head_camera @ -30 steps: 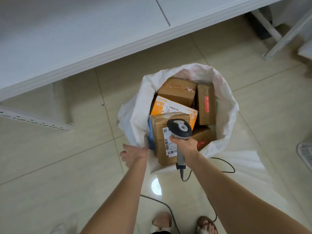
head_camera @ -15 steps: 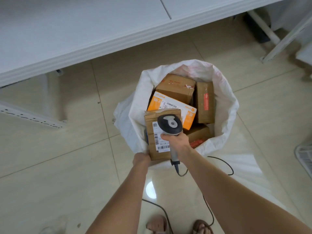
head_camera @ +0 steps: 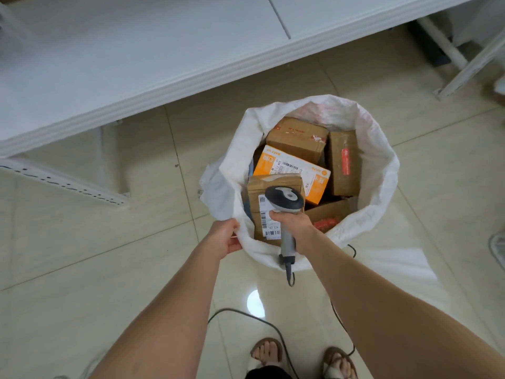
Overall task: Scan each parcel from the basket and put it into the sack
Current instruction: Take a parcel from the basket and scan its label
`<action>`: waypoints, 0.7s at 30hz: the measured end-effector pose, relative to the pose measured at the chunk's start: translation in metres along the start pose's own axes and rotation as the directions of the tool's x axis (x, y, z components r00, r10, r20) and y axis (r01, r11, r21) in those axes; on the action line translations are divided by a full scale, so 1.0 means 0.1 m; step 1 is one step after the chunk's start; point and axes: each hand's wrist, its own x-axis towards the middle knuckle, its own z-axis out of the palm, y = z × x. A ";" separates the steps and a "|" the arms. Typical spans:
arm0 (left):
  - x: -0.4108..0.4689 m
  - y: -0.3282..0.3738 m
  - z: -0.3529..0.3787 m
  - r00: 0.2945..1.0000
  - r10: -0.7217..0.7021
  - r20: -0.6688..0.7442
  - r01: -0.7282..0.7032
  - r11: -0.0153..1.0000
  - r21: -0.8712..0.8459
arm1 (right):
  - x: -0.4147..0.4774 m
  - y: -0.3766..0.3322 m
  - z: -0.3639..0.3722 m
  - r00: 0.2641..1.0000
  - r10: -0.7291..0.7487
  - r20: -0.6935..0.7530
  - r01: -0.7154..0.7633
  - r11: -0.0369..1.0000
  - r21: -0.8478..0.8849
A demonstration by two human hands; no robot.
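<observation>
1. The labelled parcel [head_camera: 254,198] lies inside the sack [head_camera: 382,170] at its near edge, label up, against an orange parcel [head_camera: 289,170].
2. The left hand [head_camera: 225,237] grips the sack's near rim, likely to keep the mouth wide.
3. The right hand [head_camera: 291,221] is wrapped round the scanner [head_camera: 284,199], whose head hangs over that parcel.
4. The sack stands on a glossy tiled floor [head_camera: 109,255], with a white table [head_camera: 136,50] beyond it.

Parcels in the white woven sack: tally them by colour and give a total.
Brown cardboard boxes: 4
Orange-and-white printed box: 1
Blue item, mostly hidden, kind unclear: 1
Total: 6 visible
</observation>
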 end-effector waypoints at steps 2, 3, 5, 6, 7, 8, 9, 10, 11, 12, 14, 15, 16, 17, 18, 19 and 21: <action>0.01 0.08 0.07 0.990 0.033 -0.139 -0.020 0.995 0.095 | -0.12 -0.02 -0.08 1.000 0.021 0.001 -0.021 0.999 0.046; -0.01 0.14 0.09 0.976 0.069 -0.205 -0.036 0.986 0.163 | -0.20 -0.05 -0.12 1.000 0.018 -0.004 -0.017 0.997 0.072; -0.11 0.29 0.14 0.946 0.161 -0.282 -0.077 0.955 0.285 | -0.35 -0.11 -0.20 1.000 -0.005 -0.014 0.007 0.993 0.120; -0.19 0.36 0.17 0.936 0.199 -0.291 -0.096 0.938 0.333 | -0.42 -0.14 -0.25 1.000 -0.016 -0.010 0.017 0.991 0.134; -0.28 0.44 0.20 0.931 0.227 -0.287 -0.112 0.923 0.368 | -0.51 -0.18 -0.29 1.000 -0.029 -0.003 0.030 0.988 0.153; -0.40 0.53 0.25 0.930 0.251 -0.270 -0.128 0.907 0.400 | -0.62 -0.22 -0.34 0.999 -0.044 0.000 0.043 0.985 0.167; -0.51 0.62 0.29 0.929 0.275 -0.248 -0.150 0.891 0.430 | -0.73 -0.27 -0.39 0.998 -0.055 -0.002 0.055 0.982 0.180; -0.64 0.71 0.34 0.927 0.301 -0.222 -0.173 0.872 0.458 | -0.83 -0.30 -0.44 0.998 -0.063 -0.009 0.064 0.980 0.191; -0.78 0.79 0.39 0.925 0.322 -0.200 -0.193 0.854 0.482 | -0.94 -0.34 -0.49 0.998 -0.067 -0.012 0.068 0.975 0.210; -0.93 0.88 0.45 0.924 0.342 -0.173 -0.212 0.833 0.511 | -1.06 -0.37 -0.55 0.997 -0.073 -0.009 0.073 0.966 0.247; -1.21 1.01 0.55 0.915 0.384 -0.122 -0.242 0.765 0.597 | -1.29 -0.43 -0.67 0.996 -0.093 -0.007 0.090 0.944 0.318; -1.36 1.07 0.61 0.906 0.415 -0.085 -0.260 0.704 0.661 | -1.40 -0.45 -0.75 0.995 -0.099 -0.010 0.097 0.934 0.343; -1.51 1.12 0.67 0.891 0.453 -0.039 -0.288 0.628 0.723 | -1.53 -0.47 -0.83 0.995 -0.102 -0.023 0.103 0.922 0.373; -1.65 1.16 0.74 0.875 0.483 0.008 -0.315 0.558 0.767 | -1.66 -0.49 -0.92 0.994 -0.100 -0.047 0.110 0.909 0.403; -1.79 1.20 0.82 0.862 0.505 0.053 -0.342 0.500 0.796 | -1.80 -0.51 -1.02 0.992 -0.099 -0.074 0.121 0.894 0.432; -1.92 1.23 0.90 0.853 0.513 0.093 -0.363 0.457 0.812 | -1.93 -0.53 -1.11 0.991 -0.100 -0.092 0.131 0.877 0.462; -2.19 1.28 1.13 0.833 0.528 0.168 -0.412 0.388 0.824 | -2.20 -0.53 -1.32 0.987 -0.109 -0.115 0.154 0.837 0.525</action>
